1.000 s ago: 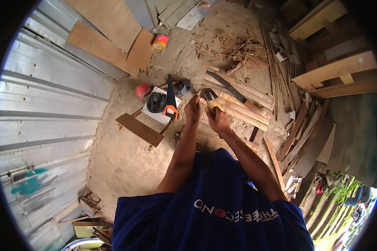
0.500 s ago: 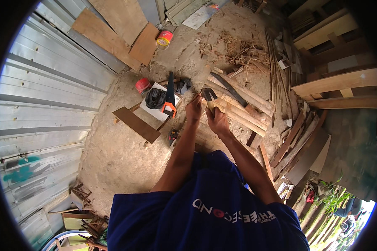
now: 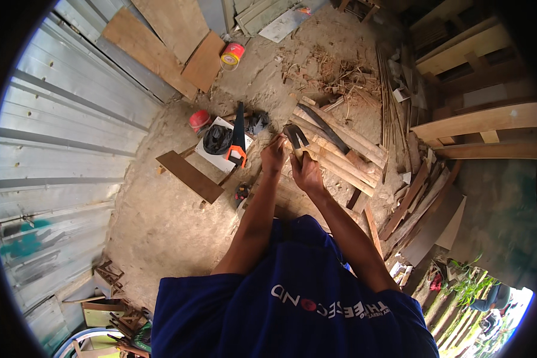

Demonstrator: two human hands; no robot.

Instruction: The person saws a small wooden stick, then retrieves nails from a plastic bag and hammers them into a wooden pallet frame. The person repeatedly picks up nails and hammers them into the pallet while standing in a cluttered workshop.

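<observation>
My right hand (image 3: 307, 172) grips the pale handle of a claw hammer (image 3: 298, 136), just below its dark metal head. Beside the hammer head, my left hand (image 3: 272, 156) is closed, its fingertips close to the metal. Whatever those fingers hold is too small to make out. Under and beyond the hands, several pale wooden slats (image 3: 343, 168) lie side by side. A long dark blade (image 3: 325, 128) rests across them.
To the left, a handsaw (image 3: 238, 134) with an orange handle leans over a white board (image 3: 210, 156) bearing a black plastic bag (image 3: 218, 139). A brown plank (image 3: 190, 177), red bucket (image 3: 199, 120) and paint can (image 3: 232, 56) stand around. Stacked timber (image 3: 420, 200) lines the right.
The whole view has shifted slightly, with the surroundings sitting a little farther left. Both hands and the hammer keep nearly the same pose.
</observation>
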